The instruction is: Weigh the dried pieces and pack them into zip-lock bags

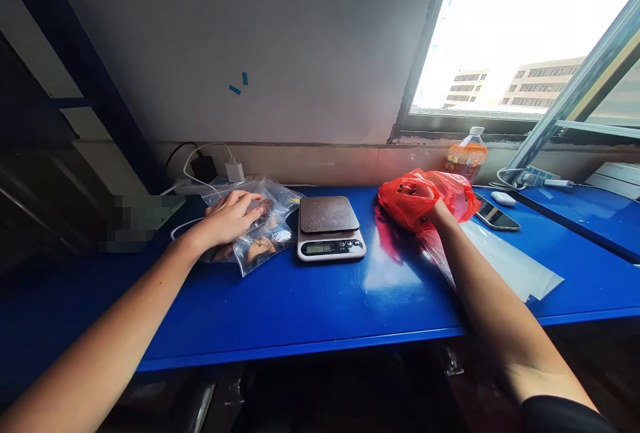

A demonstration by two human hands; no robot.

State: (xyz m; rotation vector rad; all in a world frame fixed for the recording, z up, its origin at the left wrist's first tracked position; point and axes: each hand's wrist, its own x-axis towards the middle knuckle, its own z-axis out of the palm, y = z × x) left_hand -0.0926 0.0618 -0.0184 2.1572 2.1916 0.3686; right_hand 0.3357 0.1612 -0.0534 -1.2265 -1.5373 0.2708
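Observation:
My left hand (pixel 231 215) lies with its fingers stretched out over clear plastic bags (pixel 285 234) on the left of the blue table. Brown, lumpy pieces (pixel 261 247) show through the plastic; I cannot tell their kind. On the right, my right hand (pixel 428 194) reaches into the mouth of a red plastic bag (pixel 407 210), which hides most of its fingers. Between the hands stands a white kitchen scale (pixel 331 250) with a bare, speckled dark plate and a lit display.
Flat clear bags (pixel 520 266) lie right of the red bag, near a phone (pixel 498 214) and a white earbud case (pixel 503 198). An orange drink bottle (pixel 467 153) stands by the window. Chargers (pixel 233 170) with cables sit against the wall. The table's front edge (pixel 320 350) runs below.

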